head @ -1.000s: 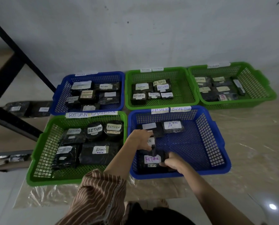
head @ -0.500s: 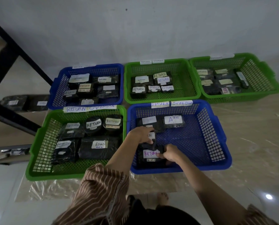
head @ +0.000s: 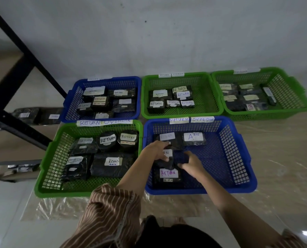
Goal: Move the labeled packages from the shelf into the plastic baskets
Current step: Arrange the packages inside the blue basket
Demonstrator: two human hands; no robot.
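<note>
Both my hands reach into the near blue basket (head: 245, 176). My left hand (head: 155, 149) and my right hand (head: 192, 162) grip the same black wrapped package (head: 176, 158) from either side; its white label is half hidden by my left fingers. Just in front of it lies a black package with a purple RETURN label (head: 168, 173). Two more labeled packages lie at the back of this basket, one marked ARN (head: 193, 137). On the shelf (head: 15, 126) at the left, two black labeled packages (head: 25, 115) lie on the low board.
A near green basket (head: 47, 169) holds several black packages. Behind stand a blue basket (head: 72, 101) and two green baskets (head: 211, 104) (head: 301, 99), all with packages. Clear plastic sheeting (head: 274, 149) covers the floor. The shelf's black diagonal brace (head: 29, 54) crosses the left side.
My right hand has moved from the purple-labeled package at the front up to the package under my left hand. Both hands now hold that one package.
</note>
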